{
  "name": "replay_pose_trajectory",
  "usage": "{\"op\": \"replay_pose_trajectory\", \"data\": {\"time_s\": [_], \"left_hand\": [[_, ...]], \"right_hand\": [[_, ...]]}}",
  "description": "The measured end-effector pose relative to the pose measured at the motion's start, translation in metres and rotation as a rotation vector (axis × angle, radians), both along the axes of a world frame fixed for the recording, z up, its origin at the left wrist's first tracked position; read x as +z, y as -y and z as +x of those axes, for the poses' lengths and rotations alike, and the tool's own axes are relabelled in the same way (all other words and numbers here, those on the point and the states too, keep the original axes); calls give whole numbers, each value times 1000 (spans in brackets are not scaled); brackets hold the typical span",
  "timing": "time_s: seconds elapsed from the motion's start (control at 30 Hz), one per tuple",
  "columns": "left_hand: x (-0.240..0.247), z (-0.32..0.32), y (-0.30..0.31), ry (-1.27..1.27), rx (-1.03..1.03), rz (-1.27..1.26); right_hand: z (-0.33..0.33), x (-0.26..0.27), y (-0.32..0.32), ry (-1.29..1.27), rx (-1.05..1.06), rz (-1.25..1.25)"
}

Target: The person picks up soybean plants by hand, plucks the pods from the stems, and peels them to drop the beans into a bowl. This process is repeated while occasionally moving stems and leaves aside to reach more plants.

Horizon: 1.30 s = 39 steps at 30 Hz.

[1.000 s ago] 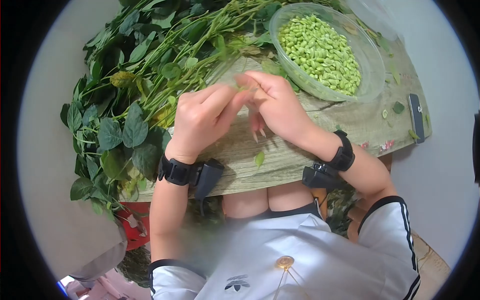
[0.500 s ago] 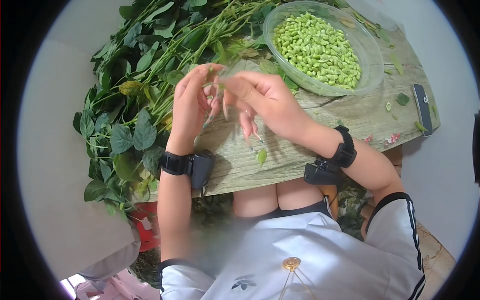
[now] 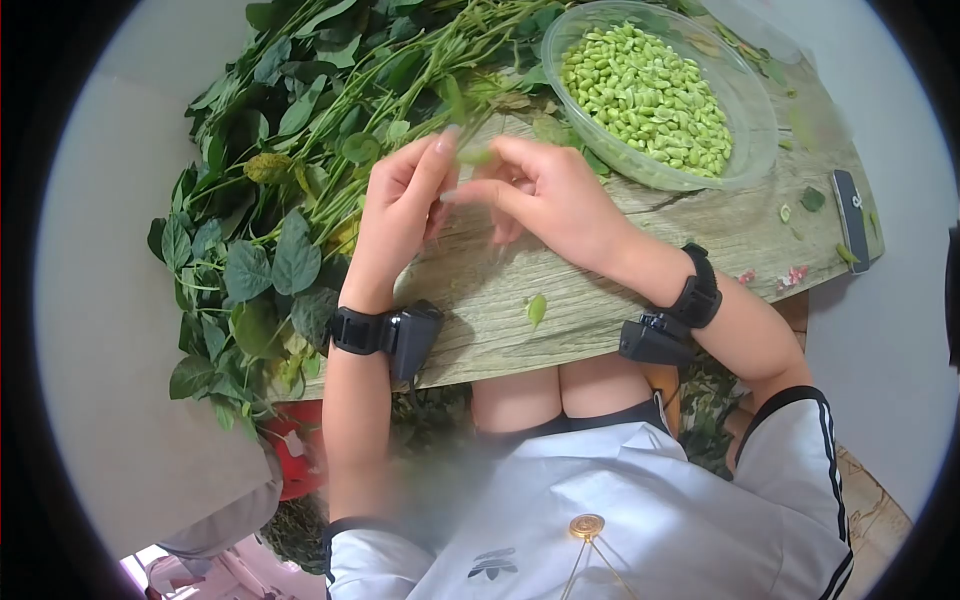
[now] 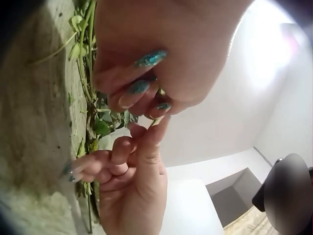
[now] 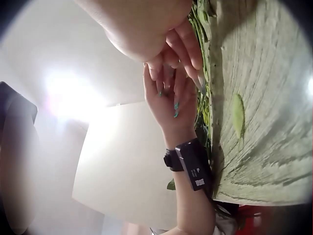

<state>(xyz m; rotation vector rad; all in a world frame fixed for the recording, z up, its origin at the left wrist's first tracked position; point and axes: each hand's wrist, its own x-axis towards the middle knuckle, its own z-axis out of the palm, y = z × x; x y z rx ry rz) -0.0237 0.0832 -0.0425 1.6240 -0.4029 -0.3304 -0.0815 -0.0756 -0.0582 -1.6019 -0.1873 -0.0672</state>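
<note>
Both hands are raised over the near side of the table, fingertips almost meeting. Between them is a green bean pod, blurred in the head view; only a green sliver shows in the left wrist view. My left hand pinches at one end of it, its teal-nailed fingers curled in. The right hand holds the other side between thumb and forefinger, its remaining fingers bent below. On the table under the hands lies a loose flat green pod, also in the right wrist view.
A clear plastic bowl of shelled green beans stands at the back right. Leafy bean stalks pile along the left and back. At the right edge lies a phone, near scattered leaf bits.
Half a second ago the left hand was opened wider, fingers spread beside the right hand. Its fingers have drawn in, with the thumb up at the pod. The loose pod on the table stays put.
</note>
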Motion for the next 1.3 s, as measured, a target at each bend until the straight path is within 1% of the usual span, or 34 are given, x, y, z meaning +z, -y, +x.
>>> {"op": "replay_pose_trajectory", "data": {"time_s": [0.03, 0.1, 0.17, 0.27, 0.33, 0.37, 0.43, 0.47, 0.5, 0.53, 0.57, 0.6, 0.63, 0.67, 0.73, 0.77, 0.8, 0.83, 0.87, 0.93, 1.0, 1.03, 1.07, 1.1, 1.13, 1.2, 1.27, 1.3], "left_hand": [[-2, 2, -2, -1, 1, 1], [-7, 8, -8, 113, -81, 28], [-9, 8, -10, 127, -87, 15], [-7, 5, -8, 177, -104, 17], [-4, 2, -7, 213, -113, 38], [-4, -1, -5, 233, -80, 22], [-5, -8, 1, 253, -51, 6], [-7, -14, 4, 391, -3, 7], [-8, -18, 5, 529, 47, 8], [-9, -19, 5, 530, 44, 8], [-10, -20, 6, 757, -8, 118], [-11, -21, 7, 981, -62, 228], [-7, -23, 10, 997, -129, 215], [-6, -24, 10, 997, -133, 212], [-4, -27, 8, 692, -329, 189], [-1, -30, 10, 579, -387, 65], [-1, -27, 5, 578, -388, 65], [-1, -21, -8, 320, -434, -166], [1, -14, -20, 57, -471, -393], [15, 3, -41, -40, -685, -1060], [46, 11, -79, 9, -1011, -1456], [52, 14, -89, 3, -1020, -1454], [55, 14, -99, 31, -974, -1613], [58, 13, -100, 64, -918, -1773], [56, 15, -98, 66, -917, -1773], [48, 22, -87, -320, -517, -1631], [37, 27, -67, -261, -246, -1239], [34, 27, -55, -262, -180, -1022]], "right_hand": [[0, 1, 1, 2, 42, -18], [-1, 1, 3, -29, 78, -10], [-1, 1, 3, -60, 111, -2], [-1, 3, 3, -13, 92, 38], [-2, 6, 2, 16, 4, 4], [-2, 6, 1, 16, 3, 5], [-3, 4, -2, -18, -18, 141], [-4, 4, -3, -18, -24, 143], [-7, 4, -5, -83, -25, 252], [-7, 4, -6, -146, -25, 361], [-4, 4, -7, -144, -28, 361], [-1, 2, -8, -136, -53, 416], [2, -1, -8, -130, -79, 472], [6, -7, -6, -129, -84, 471], [13, -16, -4, -72, -86, 410], [13, -20, -2, -73, -88, 411], [11, -15, 0, -169, -34, 474], [10, -12, 1, -264, 21, 536], [9, -10, 1, -264, 20, 536], [8, -9, 1, -264, 126, 534], [7, -7, -2, -291, 122, 535], [7, -6, -2, -320, 119, 537], [7, -7, -2, -320, 114, 540], [8, -9, -2, -304, 155, 542], [8, -9, -2, -288, 199, 542], [7, -7, -2, -295, 209, 542], [3, -2, -4, -304, 227, 543], [1, 4, -3, -225, 217, 470]]}}
